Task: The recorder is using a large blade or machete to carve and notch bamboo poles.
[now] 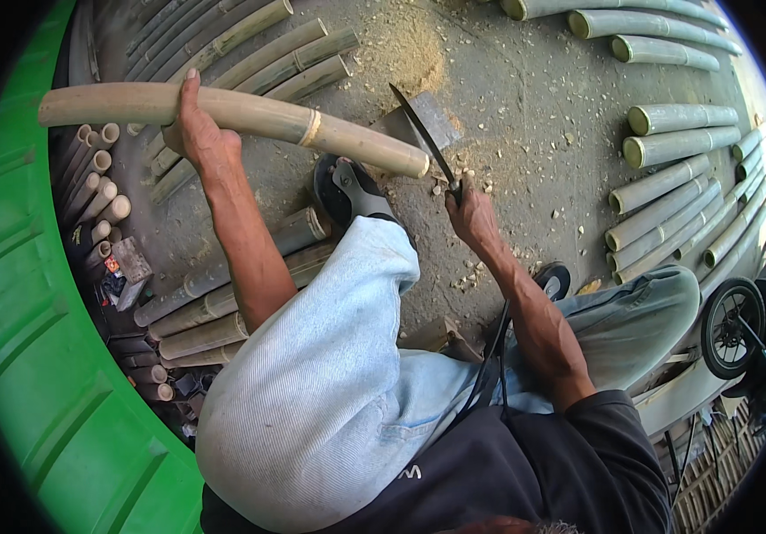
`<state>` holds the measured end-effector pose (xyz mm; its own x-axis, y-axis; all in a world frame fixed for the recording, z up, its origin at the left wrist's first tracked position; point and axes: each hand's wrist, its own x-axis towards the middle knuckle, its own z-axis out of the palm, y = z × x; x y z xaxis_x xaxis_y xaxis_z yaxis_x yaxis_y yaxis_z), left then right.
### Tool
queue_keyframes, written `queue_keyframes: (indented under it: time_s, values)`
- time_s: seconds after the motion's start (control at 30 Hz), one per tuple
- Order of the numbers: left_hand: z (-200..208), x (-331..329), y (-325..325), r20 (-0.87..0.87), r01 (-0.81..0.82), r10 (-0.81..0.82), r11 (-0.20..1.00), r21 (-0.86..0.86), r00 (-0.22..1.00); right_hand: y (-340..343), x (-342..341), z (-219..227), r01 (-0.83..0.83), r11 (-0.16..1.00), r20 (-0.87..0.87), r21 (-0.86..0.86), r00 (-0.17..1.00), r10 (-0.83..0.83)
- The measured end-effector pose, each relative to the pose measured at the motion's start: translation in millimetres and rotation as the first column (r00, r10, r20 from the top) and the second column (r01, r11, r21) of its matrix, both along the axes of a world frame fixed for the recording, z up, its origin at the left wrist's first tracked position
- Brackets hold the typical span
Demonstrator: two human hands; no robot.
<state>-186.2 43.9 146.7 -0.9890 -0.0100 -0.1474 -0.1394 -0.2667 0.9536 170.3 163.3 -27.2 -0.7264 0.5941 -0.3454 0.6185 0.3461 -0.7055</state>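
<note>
A long bamboo pole (pixel 263 117) lies across my view above my left foot, its cut end toward the right. My left hand (pixel 201 133) is wrapped round it left of its middle, thumb over the top. My right hand (pixel 473 212) grips the handle of a dark, slightly curved machete (pixel 423 129). The blade points up and to the left, just beyond the pole's right end. Whether blade and pole touch, I cannot tell. Beneath the blade a flat grey block (pixel 436 123) sits on the ground among wood chips.
Cut bamboo lengths (pixel 681 133) lie in rows at the right, with more poles (pixel 298 58) at the upper left and beside my left leg. A sawdust heap (pixel 405 53) lies ahead. Green corrugated sheeting (pixel 45 374) borders the left; a wheel (pixel 733 327) stands at the right.
</note>
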Motion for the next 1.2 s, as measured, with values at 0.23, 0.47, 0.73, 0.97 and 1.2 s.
queue_keyframes:
  time_s: [0.23,0.47,0.73,0.97,1.2]
  values:
    - [-10.4,-8.6,-3.8,-0.147,-0.136,0.127,0.99,-0.048,0.981,-12.0,-26.2,65.6,0.172,0.974,-0.392,0.145,0.914,-0.103]
    - [-14.2,-8.7,2.3,-0.172,-0.145,0.137,0.989,-0.034,0.976,-21.7,5.3,-5.0,-0.008,0.995,-0.008,0.098,1.0,0.009]
    - [-18.6,-14.8,-7.2,-0.116,-0.193,0.191,0.981,-0.003,0.975,-17.2,-21.8,41.7,0.172,0.972,-0.376,0.162,0.921,-0.1]
    - [-19.4,-14.3,-8.6,-0.203,-0.164,0.163,0.986,0.015,0.965,-17.7,-10.2,28.3,0.028,0.995,-0.069,0.098,0.997,-0.022]
    - [-15.6,-4.4,-5.4,-0.131,-0.115,0.111,0.993,-0.024,0.985,-18.0,-6.3,16.1,0.214,0.968,-0.428,0.131,0.893,-0.139]
